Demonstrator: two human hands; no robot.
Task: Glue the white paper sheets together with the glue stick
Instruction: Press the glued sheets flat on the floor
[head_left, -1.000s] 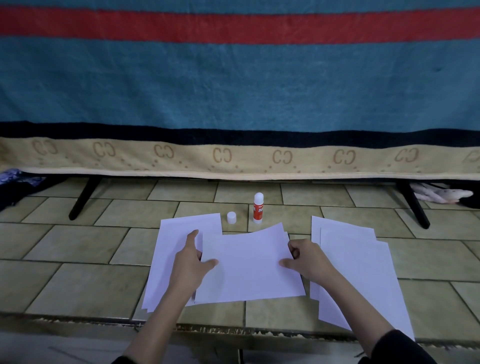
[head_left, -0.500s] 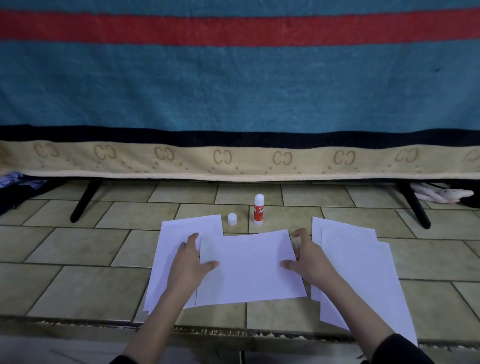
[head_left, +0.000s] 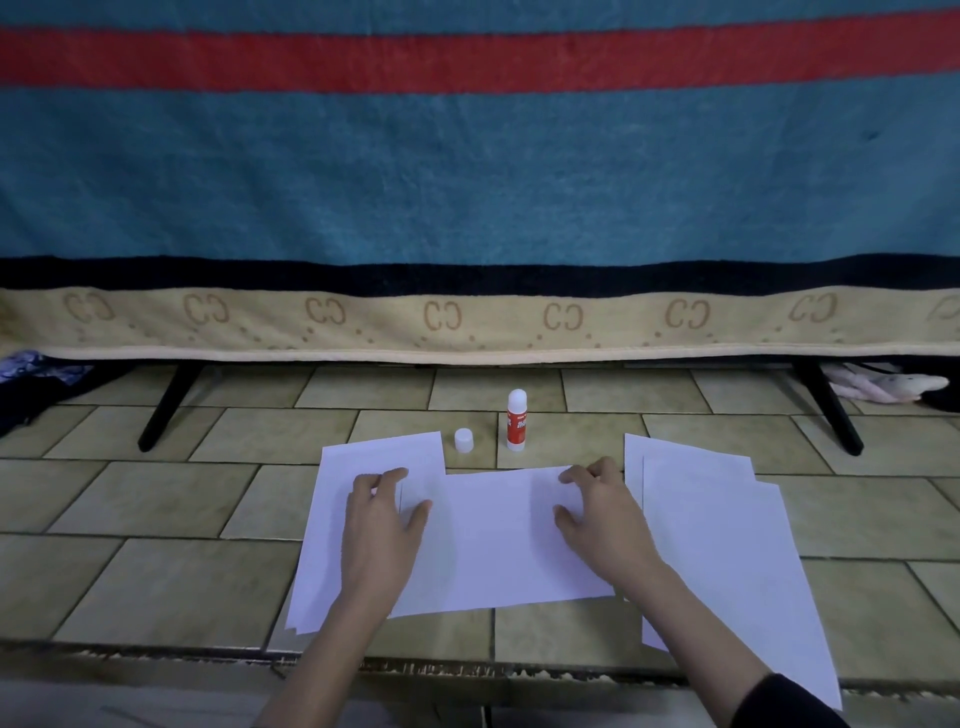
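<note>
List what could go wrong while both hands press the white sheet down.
The uncapped red-and-white glue stick stands open beside its small white cap; it may dry out. The left hand and right hand press the middle white paper sheet flat, and sliding could misalign it over the left white sheet.

hands (head_left: 498, 525) moved onto sheet (head_left: 498, 551), flattening it

I am looking down at a floor of yellow-green tiles (head_left: 171, 582). A middle paper sheet (head_left: 498, 545) is lying on it, overlapping a left sheet (head_left: 332, 519), with a stack of sheets (head_left: 727, 545) lying to the right. Beyond them an uncapped glue stick (head_left: 517, 421) is standing upright, its white cap (head_left: 463, 440) sitting just beside.
</note>
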